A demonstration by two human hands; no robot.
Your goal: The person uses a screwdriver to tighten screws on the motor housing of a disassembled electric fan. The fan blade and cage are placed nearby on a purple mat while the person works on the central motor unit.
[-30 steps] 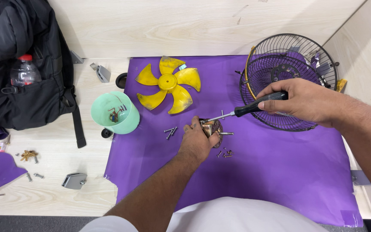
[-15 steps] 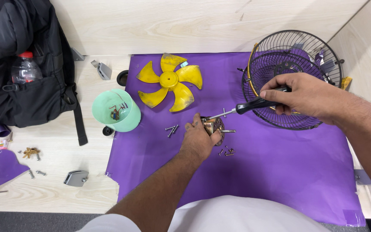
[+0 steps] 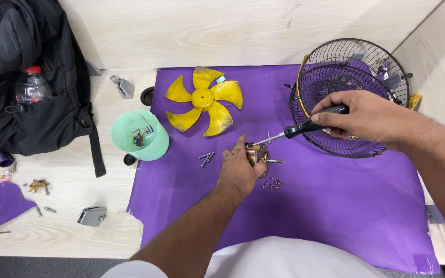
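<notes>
Green cup (image 3: 141,138) at 9 o'clock of the purple mat (image 3: 336,216) holds small wired parts. Left hand (image 3: 239,170), fingers closed around the copper motor (image 3: 258,153) at mat centre. Right hand (image 3: 365,117) at 2 o'clock, fingers wrapped on the screwdriver (image 3: 305,127), tip at the motor. Loose screws (image 3: 206,158) beside it.

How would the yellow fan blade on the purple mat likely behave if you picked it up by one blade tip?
The yellow fan blade looks like thin moulded plastic, so probably light. Its curved blades would likely flex slightly. Resting on those curves, it may rock if pushed.
</notes>
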